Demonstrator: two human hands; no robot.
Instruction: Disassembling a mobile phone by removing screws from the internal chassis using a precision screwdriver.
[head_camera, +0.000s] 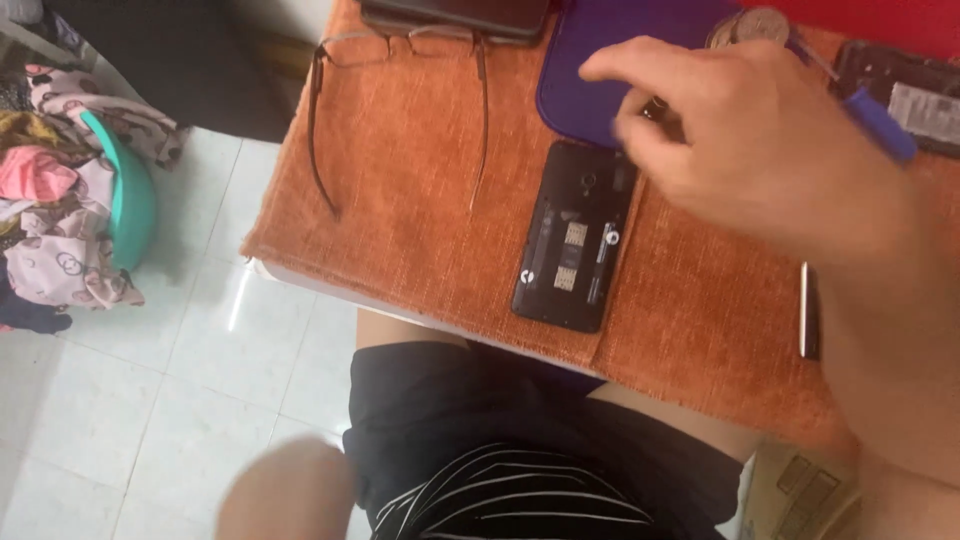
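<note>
My right hand (770, 150) reaches in from the right, blurred, just above the top end of a black phone (575, 240). The phone lies with its back cover off and its card slots showing. My index finger points left over a purple cover (590, 70), and the thumb hangs near the phone's upper corner. A small dark spot shows between finger and thumb; I cannot tell whether it is a held thing. A blue-handled screwdriver (880, 125) lies behind the hand. A blurred skin-coloured shape (285, 490) at the bottom left may be my left hand or a knee.
An orange cloth (420, 220) covers the table. On it lie glasses (400, 100), a dark device (460, 15), coins (750, 25), another opened phone part (900, 90) and a thin dark slab (808, 310). A teal basin (135, 200) of clothes sits on the tiled floor.
</note>
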